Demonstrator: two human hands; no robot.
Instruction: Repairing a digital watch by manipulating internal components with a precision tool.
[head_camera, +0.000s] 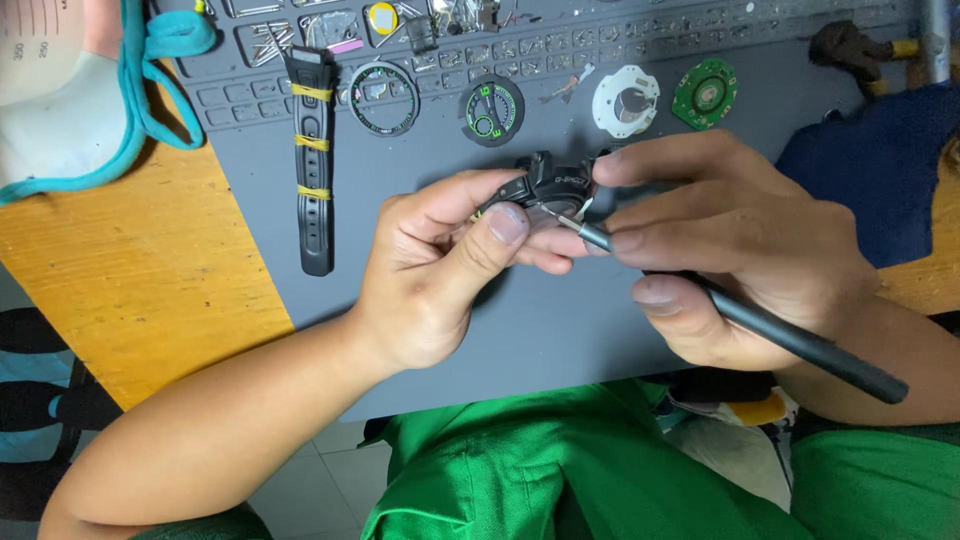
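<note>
Both hands (440, 270) (740, 240) close — grips pinched.

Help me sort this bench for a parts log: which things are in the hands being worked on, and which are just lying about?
In hand:
- black watch case, held by the left hand
- black screwdriver, in the right hand, tip at the case

Lying about:
- black strap with yellow bands
- dial ring
- black-and-green dial
- white round part
- green circuit board
- grey mat
</note>
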